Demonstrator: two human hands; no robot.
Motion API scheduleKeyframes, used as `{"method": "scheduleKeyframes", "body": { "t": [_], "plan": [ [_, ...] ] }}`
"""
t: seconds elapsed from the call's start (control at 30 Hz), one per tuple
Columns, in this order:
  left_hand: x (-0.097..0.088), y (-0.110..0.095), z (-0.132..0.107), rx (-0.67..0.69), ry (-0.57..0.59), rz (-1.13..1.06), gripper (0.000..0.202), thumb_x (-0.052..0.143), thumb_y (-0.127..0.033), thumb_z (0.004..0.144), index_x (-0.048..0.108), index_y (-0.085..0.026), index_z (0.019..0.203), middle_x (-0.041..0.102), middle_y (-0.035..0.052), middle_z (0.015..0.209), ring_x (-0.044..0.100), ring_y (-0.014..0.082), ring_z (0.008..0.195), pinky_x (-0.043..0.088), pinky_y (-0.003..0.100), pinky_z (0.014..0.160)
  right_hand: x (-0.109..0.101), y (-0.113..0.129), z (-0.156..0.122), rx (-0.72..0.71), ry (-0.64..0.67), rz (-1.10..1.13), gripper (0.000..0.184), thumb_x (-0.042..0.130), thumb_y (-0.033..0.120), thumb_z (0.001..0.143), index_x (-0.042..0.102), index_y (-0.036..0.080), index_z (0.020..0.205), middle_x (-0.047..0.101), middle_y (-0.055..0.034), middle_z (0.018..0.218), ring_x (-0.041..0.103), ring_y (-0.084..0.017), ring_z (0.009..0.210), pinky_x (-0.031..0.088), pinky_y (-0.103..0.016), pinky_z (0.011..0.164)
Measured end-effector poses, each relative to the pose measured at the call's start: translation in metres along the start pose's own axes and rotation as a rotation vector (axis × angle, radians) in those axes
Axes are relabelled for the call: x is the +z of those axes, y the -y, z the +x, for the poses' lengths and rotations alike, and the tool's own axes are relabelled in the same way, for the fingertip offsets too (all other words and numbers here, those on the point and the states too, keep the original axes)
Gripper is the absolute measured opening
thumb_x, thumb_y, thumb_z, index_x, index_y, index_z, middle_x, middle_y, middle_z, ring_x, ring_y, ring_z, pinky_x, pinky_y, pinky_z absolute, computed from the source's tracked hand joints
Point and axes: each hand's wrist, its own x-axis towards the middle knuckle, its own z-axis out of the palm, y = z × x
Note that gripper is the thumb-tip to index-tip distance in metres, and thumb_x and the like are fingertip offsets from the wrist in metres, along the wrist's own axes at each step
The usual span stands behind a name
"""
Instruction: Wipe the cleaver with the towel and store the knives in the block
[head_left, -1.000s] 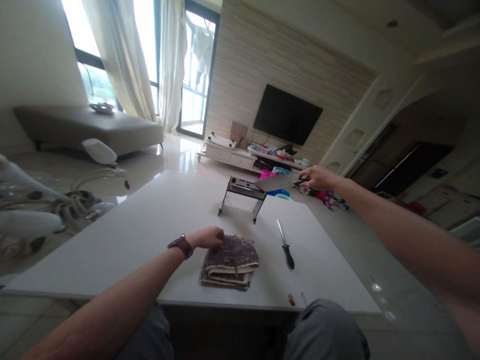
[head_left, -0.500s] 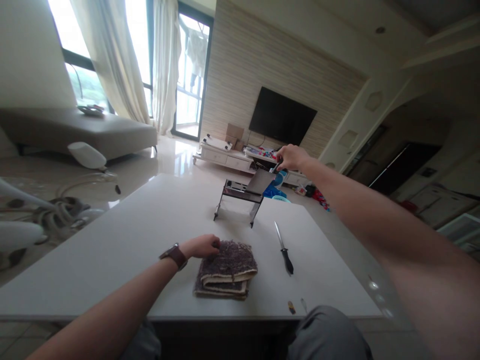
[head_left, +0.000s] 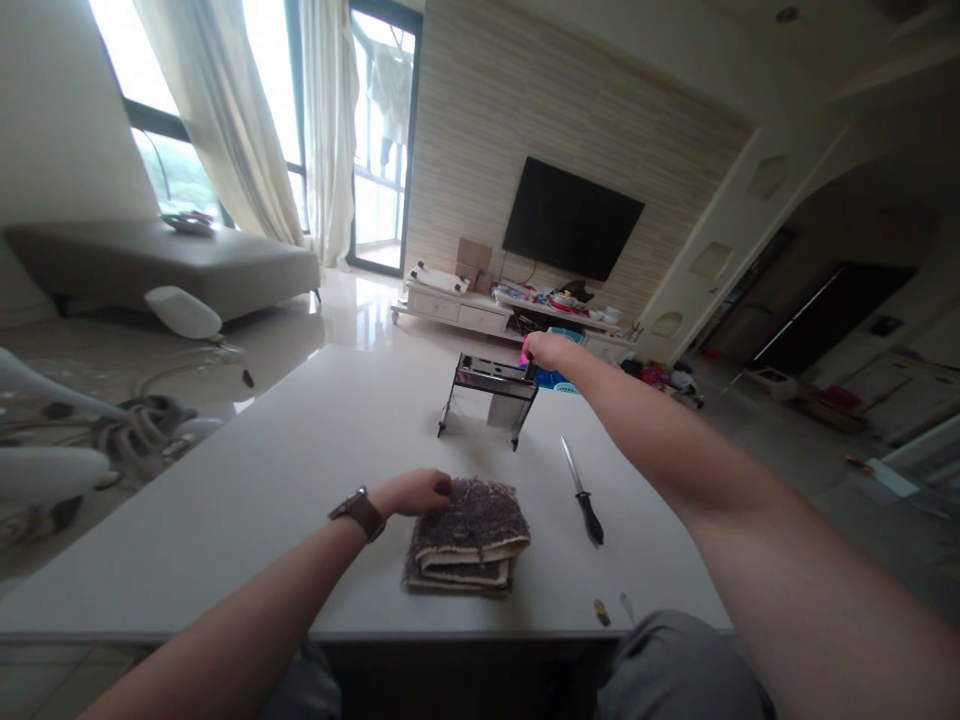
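My right hand (head_left: 546, 350) is closed around the dark handle of a cleaver at the right end of a metal knife rack (head_left: 487, 378). The broad cleaver blade (head_left: 508, 411) hangs down through the slotted top, between the rack's legs. My left hand (head_left: 424, 492), its fingers curled, rests on the upper left corner of a folded brown shaggy cloth (head_left: 472, 525) with pale edges. To the right lies a sharpening steel (head_left: 583, 492) with a black handle, its tip pointing away from me.
Two small items, one of them yellow and dark (head_left: 601, 612), lie near the front edge of the white table (head_left: 360, 430). Beyond the table are a blue basin (head_left: 551, 380) and a cluttered TV cabinet (head_left: 480, 318). White equipment with hoses (head_left: 142, 425) stands at left.
My right hand has lowered the cleaver, so its blade has gone from above the rack's top down into a slot. The left hand has stayed on the cloth; the view has shifted slightly.
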Motion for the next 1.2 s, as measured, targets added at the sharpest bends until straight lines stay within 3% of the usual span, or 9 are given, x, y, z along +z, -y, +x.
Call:
{"method": "scheduleKeyframes", "body": {
  "t": [0.13,0.33,0.4,0.57,0.7,0.87,0.97,1.13,1.2],
  "plan": [
    [0.0,0.0,0.001,-0.004,0.007,0.003,0.038,0.056,-0.03,0.08,0.072,-0.019,0.112,0.075,0.0076,0.109,0.068,0.0236,0.095,0.049,0.03,0.082,0.014,0.001,0.005,-0.016,0.005,0.023,0.024,0.07,0.006,0.076,0.076,0.012,0.099,0.074,-0.0163,0.105,0.069,-0.027,0.098,0.05,-0.029,0.082],
    [0.002,0.0,0.004,-0.007,0.001,0.014,0.039,0.057,-0.033,0.08,0.072,-0.019,0.113,0.074,0.008,0.11,0.068,0.0241,0.096,0.05,0.03,0.084,0.024,-0.028,-0.006,0.053,-0.136,0.146,0.063,0.072,0.028,0.081,0.05,0.023,0.14,0.053,-0.0139,0.142,0.059,-0.028,0.12,0.048,-0.033,0.094],
    [0.003,0.0,0.005,-0.001,-0.015,0.017,0.038,0.057,-0.033,0.079,0.072,-0.019,0.112,0.074,0.0081,0.11,0.067,0.0241,0.096,0.05,0.03,0.085,0.038,-0.04,-0.02,0.159,-0.151,0.2,0.059,0.064,0.032,0.087,0.045,0.021,0.142,0.052,-0.0165,0.142,0.057,-0.03,0.122,0.049,-0.038,0.095],
    [0.007,-0.003,0.006,0.021,-0.087,0.019,0.036,0.058,-0.029,0.077,0.071,-0.018,0.109,0.073,0.0088,0.111,0.066,0.0242,0.1,0.049,0.03,0.089,0.123,-0.048,-0.093,0.341,0.15,0.319,0.024,0.071,0.032,0.079,0.068,0.011,0.091,0.072,-0.0193,0.094,0.071,-0.032,0.091,0.056,-0.039,0.076],
    [0.009,-0.006,0.007,0.031,-0.136,0.021,0.038,0.057,-0.026,0.078,0.069,-0.016,0.112,0.07,0.0112,0.114,0.064,0.0254,0.105,0.047,0.032,0.094,0.206,-0.029,-0.165,0.415,0.411,0.495,0.032,0.073,0.039,0.078,0.063,0.011,0.066,0.063,-0.0113,0.055,0.066,-0.026,0.05,0.053,-0.037,0.048],
    [0.009,-0.015,0.009,0.053,-0.212,0.003,0.037,0.054,-0.027,0.082,0.068,-0.016,0.114,0.068,0.0125,0.115,0.062,0.0263,0.11,0.046,0.035,0.098,0.264,-0.009,-0.214,0.406,0.385,0.67,0.021,0.061,0.037,0.093,0.068,0.017,0.092,0.071,-0.0101,0.087,0.069,-0.021,0.075,0.057,-0.034,0.064],
    [0.011,-0.021,0.011,0.063,-0.286,-0.024,0.034,0.053,-0.026,0.082,0.068,-0.017,0.111,0.068,0.0118,0.114,0.061,0.0263,0.112,0.045,0.035,0.102,0.27,-0.016,-0.217,0.4,0.272,0.727,0.022,0.062,0.034,0.094,0.064,0.025,0.114,0.064,-0.0063,0.118,0.065,-0.019,0.102,0.055,-0.033,0.083],
    [0.015,-0.029,0.015,0.1,-0.402,-0.082,0.036,0.053,-0.022,0.081,0.066,-0.017,0.115,0.065,0.0113,0.119,0.058,0.026,0.118,0.043,0.036,0.106,0.239,-0.061,-0.211,0.462,-0.024,0.779,0.02,0.059,0.023,0.088,0.061,0.02,0.069,0.065,-0.008,0.063,0.062,-0.02,0.053,0.046,-0.032,0.051],
    [0.015,-0.032,0.016,0.124,-0.439,-0.105,0.035,0.054,-0.021,0.081,0.065,-0.018,0.114,0.065,0.0104,0.119,0.059,0.0259,0.117,0.043,0.037,0.106,0.213,-0.079,-0.212,0.488,-0.166,0.766,0.012,0.057,0.024,0.085,0.06,0.02,0.074,0.065,-0.0063,0.064,0.061,-0.02,0.052,0.045,-0.032,0.054]
  ]
}}
